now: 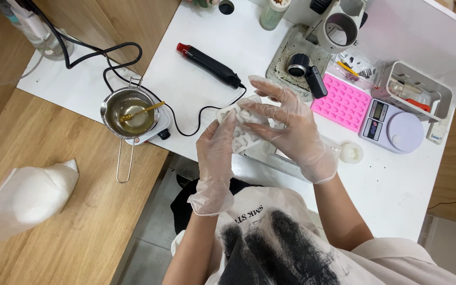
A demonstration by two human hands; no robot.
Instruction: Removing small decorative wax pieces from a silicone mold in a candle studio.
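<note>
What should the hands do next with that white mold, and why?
Probably flex the white mold to pop a shape out. Both gloved hands hold it above the table: the left hand grips it from below, the right hand spreads its fingers over the top.

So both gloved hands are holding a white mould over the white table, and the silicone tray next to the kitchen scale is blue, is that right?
Not quite. The silicone tray beside the kitchen scale is pink, not blue, as the head view shows. The rest holds: the left hand and right hand, both gloved, hold the white mould over the white table.
</note>
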